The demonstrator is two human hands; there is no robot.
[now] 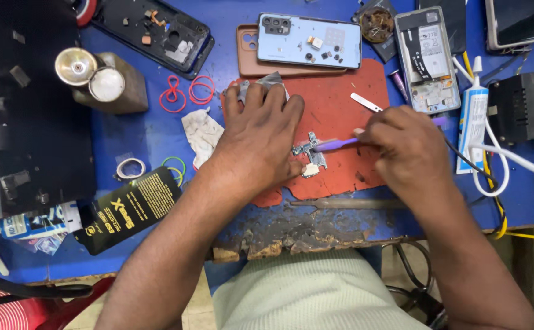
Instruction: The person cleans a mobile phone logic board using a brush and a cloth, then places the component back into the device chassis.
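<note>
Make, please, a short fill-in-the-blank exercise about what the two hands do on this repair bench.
1. The right hand holds a brush with a ____ handle.
2. The left hand steadies a small metal part that lies on the ____ mat.
3. The rubber bands beside the mat are red; those near the black packet are ____.

Missing words: purple; red; green

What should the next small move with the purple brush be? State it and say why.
Probably a short stroke across the small metal part: the right hand has the purple brush tip at it, and the left hand pins it on the red mat.
</note>
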